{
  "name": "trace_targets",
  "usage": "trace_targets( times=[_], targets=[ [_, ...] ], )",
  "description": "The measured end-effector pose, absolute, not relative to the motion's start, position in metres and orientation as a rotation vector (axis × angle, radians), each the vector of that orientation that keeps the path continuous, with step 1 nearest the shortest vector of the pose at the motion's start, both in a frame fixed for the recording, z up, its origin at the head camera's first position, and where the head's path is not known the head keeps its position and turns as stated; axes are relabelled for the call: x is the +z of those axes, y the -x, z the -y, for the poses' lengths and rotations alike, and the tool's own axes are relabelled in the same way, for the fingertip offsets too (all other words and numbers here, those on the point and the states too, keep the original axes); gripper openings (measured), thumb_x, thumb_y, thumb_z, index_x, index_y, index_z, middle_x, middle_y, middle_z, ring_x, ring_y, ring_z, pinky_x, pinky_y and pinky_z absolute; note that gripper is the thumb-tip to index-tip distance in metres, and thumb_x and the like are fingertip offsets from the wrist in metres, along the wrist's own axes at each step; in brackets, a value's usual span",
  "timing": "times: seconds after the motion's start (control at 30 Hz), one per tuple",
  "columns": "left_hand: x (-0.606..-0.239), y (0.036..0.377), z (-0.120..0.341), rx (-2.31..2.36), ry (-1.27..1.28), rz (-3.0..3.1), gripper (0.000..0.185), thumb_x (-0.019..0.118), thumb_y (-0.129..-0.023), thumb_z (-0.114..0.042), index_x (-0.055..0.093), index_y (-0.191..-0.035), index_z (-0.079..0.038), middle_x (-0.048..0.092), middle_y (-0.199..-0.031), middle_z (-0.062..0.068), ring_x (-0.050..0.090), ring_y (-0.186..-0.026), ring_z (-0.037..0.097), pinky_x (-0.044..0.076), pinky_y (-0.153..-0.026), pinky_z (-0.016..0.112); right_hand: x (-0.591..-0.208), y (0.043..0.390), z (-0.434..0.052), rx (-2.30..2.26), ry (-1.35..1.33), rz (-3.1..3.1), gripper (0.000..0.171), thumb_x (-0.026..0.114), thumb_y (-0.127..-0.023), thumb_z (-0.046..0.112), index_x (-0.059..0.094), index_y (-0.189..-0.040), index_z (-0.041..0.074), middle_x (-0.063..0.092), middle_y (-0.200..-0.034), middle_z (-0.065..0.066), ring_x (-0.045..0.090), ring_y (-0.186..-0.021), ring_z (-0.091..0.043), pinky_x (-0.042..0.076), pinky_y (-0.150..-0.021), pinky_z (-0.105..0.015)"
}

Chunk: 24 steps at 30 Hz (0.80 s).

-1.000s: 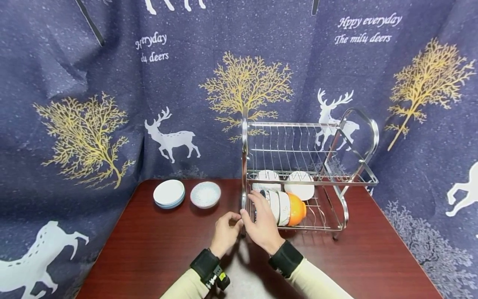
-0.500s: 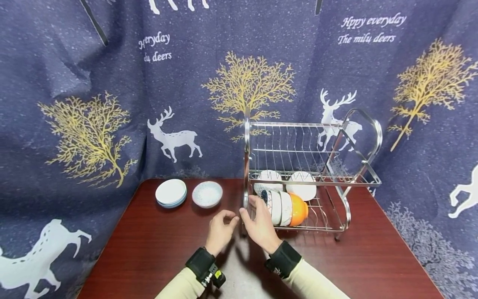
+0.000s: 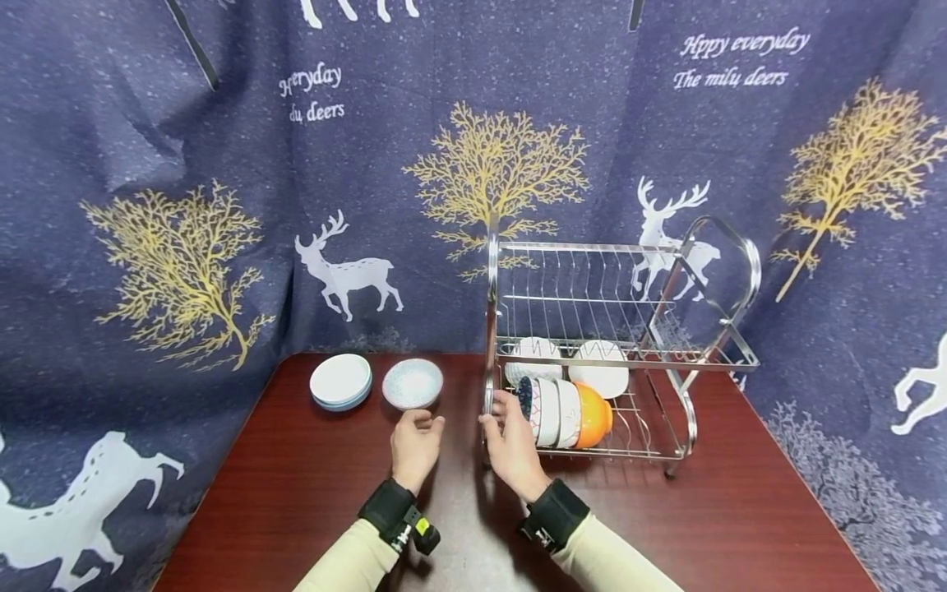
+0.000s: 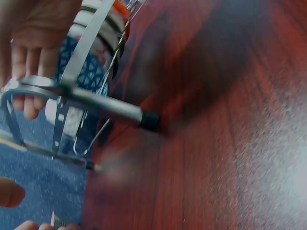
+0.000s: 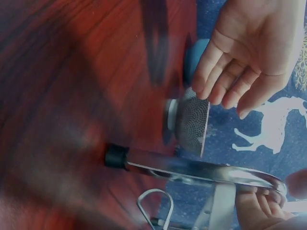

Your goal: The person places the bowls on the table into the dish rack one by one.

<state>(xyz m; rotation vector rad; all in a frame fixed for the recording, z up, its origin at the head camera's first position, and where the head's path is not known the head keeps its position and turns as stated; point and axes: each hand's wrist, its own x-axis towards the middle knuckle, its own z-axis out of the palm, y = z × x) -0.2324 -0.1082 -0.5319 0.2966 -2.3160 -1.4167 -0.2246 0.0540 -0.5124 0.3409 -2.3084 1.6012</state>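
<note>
My left hand (image 3: 416,448) is just in front of a pale speckled bowl (image 3: 412,380) on the table, its fingers loosely bent and holding nothing. In the right wrist view, the left fingertips overlap the rim of this bowl (image 5: 192,120). My right hand (image 3: 512,450) grips the left front post of a metal dish rack (image 3: 491,329), with thumb and fingers on opposite sides of it. Beside that hand, several bowls stand on edge on the lower tier: a dark blue patterned bowl (image 4: 84,64), white bowls (image 3: 548,411) and an orange bowl (image 3: 593,417).
White and light blue stacked dishes (image 3: 340,381) sit at the back left of the brown table (image 3: 311,485). Two white bowls lean at the back of the lower tier, one a white bowl (image 3: 601,374). A patterned blue curtain (image 3: 355,173) hangs behind the table.
My left hand has moved left, from beside the rack's post to the front of the speckled bowl. My right hand has stayed at the post, fingers drawn slightly closer to it.
</note>
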Motion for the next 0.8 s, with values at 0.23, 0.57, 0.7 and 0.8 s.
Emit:
trace_targets(
  times=[0.23, 0.57, 0.7, 0.8],
  targets=[
    [-0.535, 0.242, 0.123, -1.414, -0.469, 2.343, 0.032, 0.072, -0.082, -0.017, 0.063, -0.104, 0.004, 0.069, -0.091, 0.019, 0.066, -0.085, 0.034, 0.049, -0.081, 0.045, -0.516, 0.224, -0.053, 1.699, -0.301, 2.296, 0.035, 0.054, -0.094, -0.001, 0.043, -0.127, 0.001, 0.068, -0.089, -0.010, 0.067, -0.080, -0.024, 0.054, -0.065, -0.025],
    [-0.538, 0.260, 0.142, -1.865, -0.678, 2.184, 0.051, 0.065, -0.089, -0.020, 0.048, -0.123, 0.014, 0.061, -0.107, 0.032, 0.070, -0.071, 0.034, 0.057, -0.061, 0.035, -0.487, 0.206, -0.049, 1.849, -0.248, 2.220, 0.018, 0.053, -0.092, -0.007, 0.051, -0.110, -0.010, 0.067, -0.090, -0.024, 0.065, -0.080, -0.040, 0.055, -0.068, -0.036],
    [-0.539, 0.270, 0.147, -2.135, -0.738, 2.007, 0.058, 0.061, -0.092, -0.020, 0.039, -0.130, 0.018, 0.054, -0.112, 0.036, 0.067, -0.087, 0.038, 0.057, -0.070, 0.039, -0.485, 0.203, -0.048, 1.830, -0.251, 2.210, 0.017, 0.053, -0.093, -0.006, 0.052, -0.109, -0.011, 0.067, -0.090, -0.026, 0.064, -0.081, -0.043, 0.051, -0.067, -0.024],
    [-0.540, 0.275, 0.149, -2.263, -0.775, 1.892, 0.063, 0.059, -0.093, -0.018, 0.031, -0.136, 0.019, 0.049, -0.117, 0.037, 0.064, -0.097, 0.040, 0.055, -0.075, 0.041, -0.485, 0.202, -0.047, 1.819, -0.267, 2.200, 0.016, 0.053, -0.093, -0.006, 0.052, -0.108, -0.010, 0.067, -0.090, -0.025, 0.064, -0.081, -0.043, 0.051, -0.068, -0.024]
  ],
)
